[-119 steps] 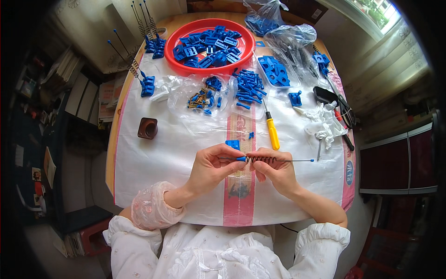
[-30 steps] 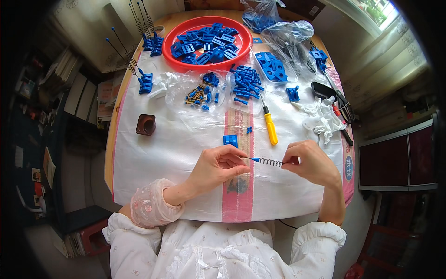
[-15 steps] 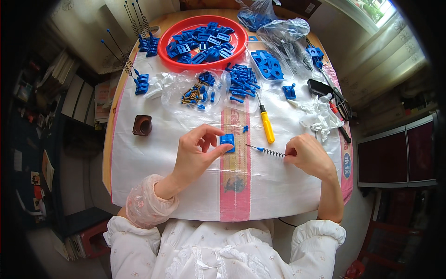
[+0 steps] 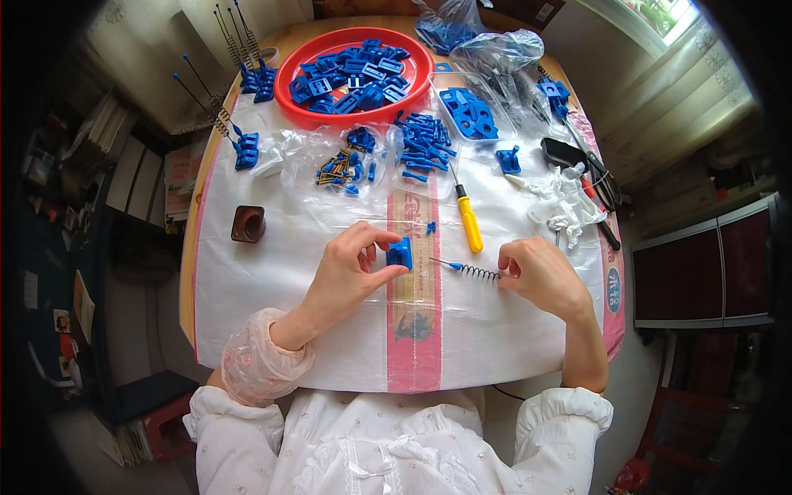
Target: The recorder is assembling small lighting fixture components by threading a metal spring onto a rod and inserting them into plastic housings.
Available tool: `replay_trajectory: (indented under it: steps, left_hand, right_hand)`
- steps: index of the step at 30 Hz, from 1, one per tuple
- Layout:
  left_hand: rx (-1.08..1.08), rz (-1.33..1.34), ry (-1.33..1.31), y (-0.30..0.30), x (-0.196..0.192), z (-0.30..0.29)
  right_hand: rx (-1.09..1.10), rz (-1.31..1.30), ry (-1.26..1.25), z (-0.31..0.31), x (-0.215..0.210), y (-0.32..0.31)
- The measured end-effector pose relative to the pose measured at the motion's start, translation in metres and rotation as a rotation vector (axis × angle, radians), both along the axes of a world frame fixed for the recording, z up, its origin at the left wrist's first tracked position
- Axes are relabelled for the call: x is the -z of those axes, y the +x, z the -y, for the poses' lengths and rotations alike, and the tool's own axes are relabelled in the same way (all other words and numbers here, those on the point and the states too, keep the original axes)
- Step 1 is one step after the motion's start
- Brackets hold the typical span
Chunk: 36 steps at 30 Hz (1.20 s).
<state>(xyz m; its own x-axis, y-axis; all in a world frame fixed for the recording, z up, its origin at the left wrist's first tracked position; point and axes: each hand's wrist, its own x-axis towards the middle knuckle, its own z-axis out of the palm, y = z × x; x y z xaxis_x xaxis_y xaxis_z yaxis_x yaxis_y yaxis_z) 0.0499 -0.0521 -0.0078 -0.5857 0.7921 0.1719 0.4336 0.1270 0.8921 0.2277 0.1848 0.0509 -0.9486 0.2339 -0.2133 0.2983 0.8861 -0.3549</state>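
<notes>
My left hand pinches a small blue plastic block between thumb and fingers, over the printed stripe of the white sheet. To its right, my right hand is closed on the near end of a dark coil spring. A blue tip and a thin straight rod stick out of the spring's left end and point toward the block, with a gap between them. A tiny blue piece lies just beyond the two hands. The yellow-handled screwdriver rests beyond the spring.
Farther back are a red basin of blue parts, a clear tray, loose blue pegs and a bag of small screws. A brown square cup stands at left. Crumpled white plastic and pliers lie at right.
The blue block has turned in my left fingers and shows a different side. My right hand keeps its grip on the spring; the whole view has shifted slightly.
</notes>
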Motion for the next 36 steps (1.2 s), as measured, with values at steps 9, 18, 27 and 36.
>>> replay_trajectory:
  steps: [9, 18, 27, 36]
  left_hand:
    - [-0.027, 0.164, -0.014, -0.001, 0.007, 0.002]
    - [0.002, 0.135, 0.005, -0.002, 0.01, -0.001]
    - [0.008, 0.345, 0.201, -0.006, 0.018, -0.001]
    - [-0.005, 0.401, 0.11, -0.005, 0.01, 0.001]
  right_hand:
    - [0.606, -0.194, 0.245, -0.03, -0.058, 0.035]
    - [0.393, -0.297, -0.1, -0.086, 0.001, 0.007]
    - [0.449, -0.375, -0.201, -0.095, 0.022, -0.005]
    - [0.39, -0.562, -0.49, -0.066, 0.017, -0.014]
